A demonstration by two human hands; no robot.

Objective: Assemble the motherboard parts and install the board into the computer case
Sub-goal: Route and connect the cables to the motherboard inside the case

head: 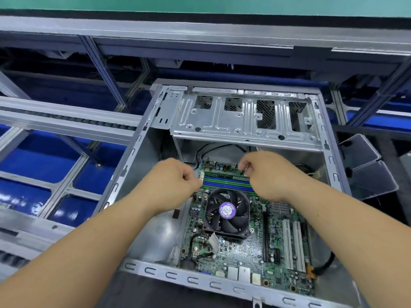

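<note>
Head view: motherboard with cooler fan inside computer case.

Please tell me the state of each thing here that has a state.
computer case: lying flat, side open
motherboard: lying inside the case
CPU fan: mounted on the board
left hand: fingers curled at the memory slots' left end
right hand: fingers curled at their right end
</note>
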